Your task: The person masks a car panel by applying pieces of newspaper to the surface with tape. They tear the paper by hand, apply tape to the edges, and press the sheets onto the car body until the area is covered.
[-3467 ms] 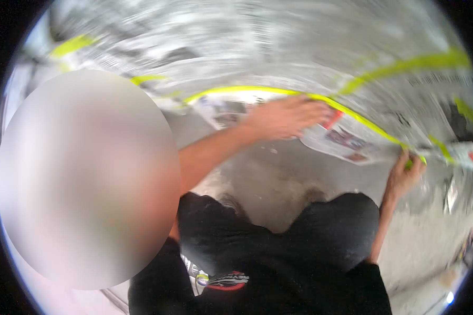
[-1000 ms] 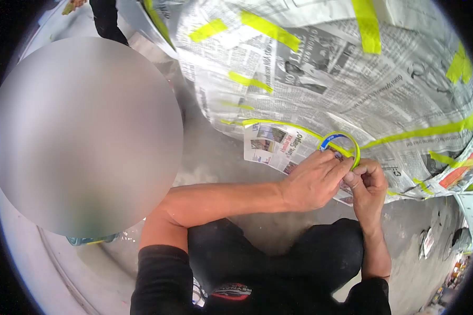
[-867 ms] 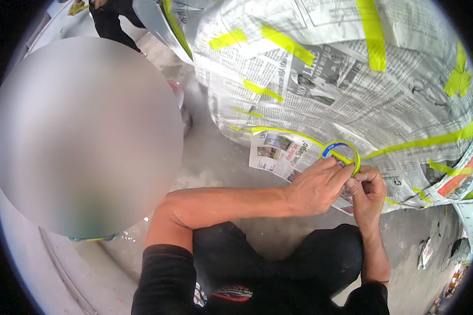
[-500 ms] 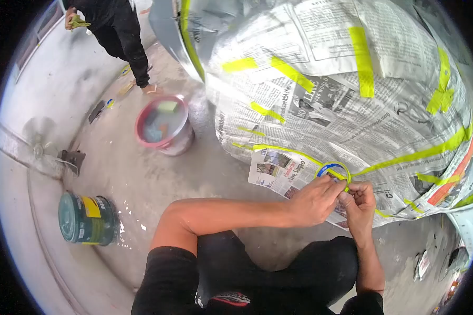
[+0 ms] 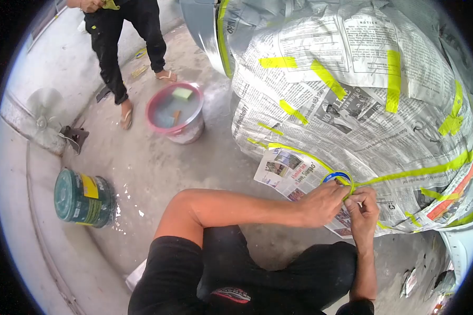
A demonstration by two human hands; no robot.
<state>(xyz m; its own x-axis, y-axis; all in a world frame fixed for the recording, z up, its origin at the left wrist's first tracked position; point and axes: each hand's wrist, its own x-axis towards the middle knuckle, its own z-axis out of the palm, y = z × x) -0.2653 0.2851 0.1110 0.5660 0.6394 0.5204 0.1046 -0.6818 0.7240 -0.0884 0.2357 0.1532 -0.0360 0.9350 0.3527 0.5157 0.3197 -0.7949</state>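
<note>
My left hand (image 5: 323, 205) grips a roll of yellow-green masking tape (image 5: 337, 179) with a blue inner core. Close beside it on the right, my right hand (image 5: 363, 210) has its fingers pinched at the tape near the roll's lower right edge. Behind both hands rises a large rounded surface covered with newspaper sheets (image 5: 310, 79), held by strips of the same tape (image 5: 394, 81). Below the roll, a loose-edged newspaper sheet (image 5: 281, 170) hangs along a curved tape line. The fingertips partly hide the tape between my hands.
A red-rimmed bucket (image 5: 153, 126) of cloudy water holds a green sponge (image 5: 182, 94). A person in dark trousers (image 5: 108, 52) stands behind it. At the left are a green lidded pail (image 5: 84, 198) and a fan (image 5: 42, 122). Scraps (image 5: 409, 282) lie on the floor at right.
The view has shifted, so the wrapped surface sits further right and lower. The other person has stepped closer to the bucket. My hands keep hold of the tape at nearly the same spot.
</note>
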